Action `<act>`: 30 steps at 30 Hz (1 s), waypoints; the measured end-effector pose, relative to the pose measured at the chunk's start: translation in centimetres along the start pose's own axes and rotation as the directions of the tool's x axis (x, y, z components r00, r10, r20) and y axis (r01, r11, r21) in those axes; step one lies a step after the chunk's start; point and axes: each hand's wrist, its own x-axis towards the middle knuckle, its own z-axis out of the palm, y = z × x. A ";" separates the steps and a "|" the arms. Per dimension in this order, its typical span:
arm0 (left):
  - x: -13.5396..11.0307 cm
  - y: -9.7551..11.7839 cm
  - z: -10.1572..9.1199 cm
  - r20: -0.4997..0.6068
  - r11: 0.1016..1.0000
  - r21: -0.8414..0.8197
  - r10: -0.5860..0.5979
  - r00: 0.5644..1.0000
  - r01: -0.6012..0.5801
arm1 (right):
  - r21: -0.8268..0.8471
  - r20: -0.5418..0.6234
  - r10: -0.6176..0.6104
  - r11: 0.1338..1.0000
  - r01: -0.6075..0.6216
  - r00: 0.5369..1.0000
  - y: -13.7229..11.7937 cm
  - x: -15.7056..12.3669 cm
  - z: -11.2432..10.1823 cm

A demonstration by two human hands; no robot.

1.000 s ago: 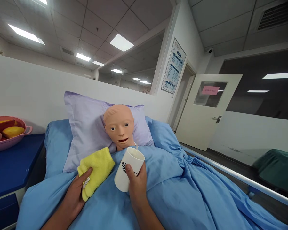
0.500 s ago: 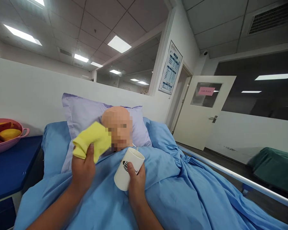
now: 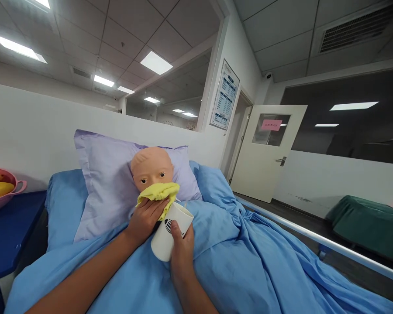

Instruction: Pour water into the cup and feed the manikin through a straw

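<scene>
My left hand [image 3: 146, 218] presses a yellow cloth [image 3: 160, 192] against the lower face of a manikin [image 3: 153, 163], covering its mouth. The manikin's head rests on a lilac pillow [image 3: 101, 174]. In my right hand [image 3: 183, 248] is a white mug [image 3: 163, 240] with a black print on its side, held tilted over the blue quilt [image 3: 222, 253]. A thin light-coloured stick or straw end shows at the mug's rim. The mug is just below the cloth, close to my left fingers.
On the left, a pink basket [image 3: 6, 203] with fruit stands on a dark blue bedside table [image 3: 16, 235]. A metal bed rail [image 3: 298, 229] runs along the right side. A door [image 3: 268, 152] and a green-covered object [image 3: 367, 226] are farther right.
My left hand has moved right with the yellow cloth, from beside the manikin's head onto its mouth. The mug stays in my right hand, nearly in place. The view has shifted slightly.
</scene>
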 end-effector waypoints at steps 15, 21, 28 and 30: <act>-2.5 -0.3 0.0 -0.057 0.999 0.030 0.031 0.998 -0.029 | 0.028 -0.005 0.002 1.000 -0.002 1.000 -0.1 0.0 0.3; -3.2 -0.4 -0.1 -0.080 1.000 0.006 -0.004 0.997 0.005 | 0.038 -0.013 -0.002 0.999 0.003 1.000 0.0 0.0 0.4; -3.8 -0.8 -0.1 -0.077 0.997 0.074 -0.010 0.997 0.016 | -0.015 0.018 0.020 1.000 -0.020 1.000 0.0 0.0 0.0; -4.0 -1.0 -0.1 -0.059 0.994 0.102 -0.027 0.998 0.033 | -0.020 0.016 0.026 0.999 -0.026 1.000 0.1 0.0 -0.1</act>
